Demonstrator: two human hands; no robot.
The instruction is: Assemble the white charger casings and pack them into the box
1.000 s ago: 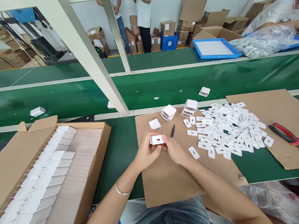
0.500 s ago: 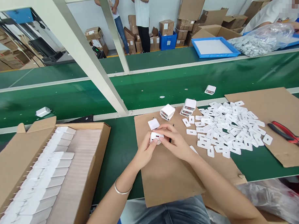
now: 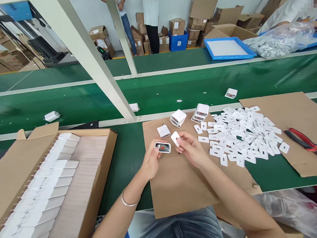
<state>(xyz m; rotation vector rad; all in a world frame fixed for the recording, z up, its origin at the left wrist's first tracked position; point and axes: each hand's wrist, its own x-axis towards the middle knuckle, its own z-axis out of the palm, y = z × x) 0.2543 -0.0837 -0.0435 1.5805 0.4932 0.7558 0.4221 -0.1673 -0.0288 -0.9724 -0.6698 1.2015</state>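
Observation:
My left hand (image 3: 150, 159) is closed around a white charger housing (image 3: 167, 147), its uncovered end facing me with an orange-red connector inside. Just to the right, my right hand (image 3: 191, 148) pinches a white cover plate (image 3: 175, 138) with a slot in it, held apart from the housing. One more charger (image 3: 163, 131) lies on the cardboard sheet (image 3: 182, 189) behind my left hand. Farther back are two small stacks of open-ended chargers, a nearer stack (image 3: 178, 117) and a right stack (image 3: 201, 113). Loose cover plates (image 3: 241, 135) form a pile to the right.
On the left stands a cardboard box (image 3: 109, 159) with rows of white chargers (image 3: 49, 184). Red-handled pliers (image 3: 303, 139) lie at the right. Single chargers sit on the green belt (image 3: 159, 93) behind a slanting metal post (image 3: 98, 68). Other people stand beyond.
The cover plate has come away from the charger's end, and my right hand has drawn it to the right. The chargers on the belt have shifted right, one emerging beside the post.

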